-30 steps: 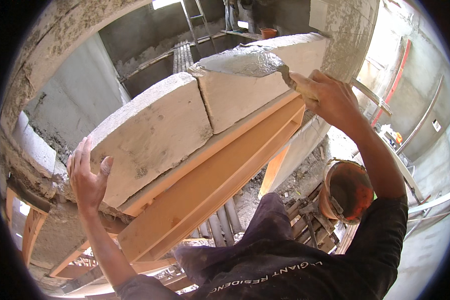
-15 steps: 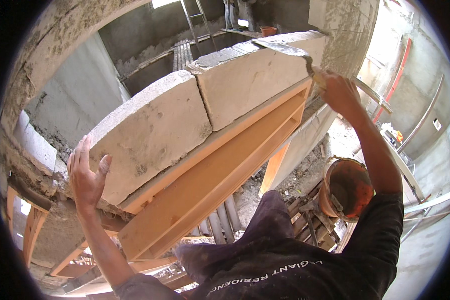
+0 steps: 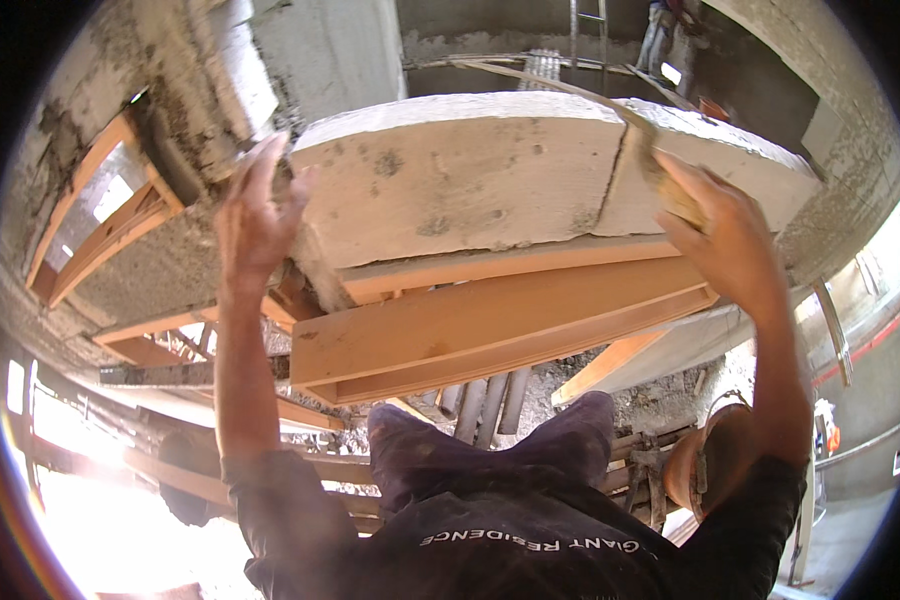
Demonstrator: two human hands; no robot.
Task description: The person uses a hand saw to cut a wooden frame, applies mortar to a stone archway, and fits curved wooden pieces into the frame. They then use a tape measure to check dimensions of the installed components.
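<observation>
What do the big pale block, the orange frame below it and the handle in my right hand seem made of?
Block: probably lightweight concrete; matte, chalky-looking, with dark stains and rough edges. Frame: likely wood, by its orange-brown colour and dark knot-like spot; smooth, perhaps varnished. Handle: possibly wood, dull yellowish, but blur leaves it open.

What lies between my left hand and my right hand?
In the head view, a large pale block fills most of the stretch; nearer the right hand come a narrow seam and part of a second block.
</observation>
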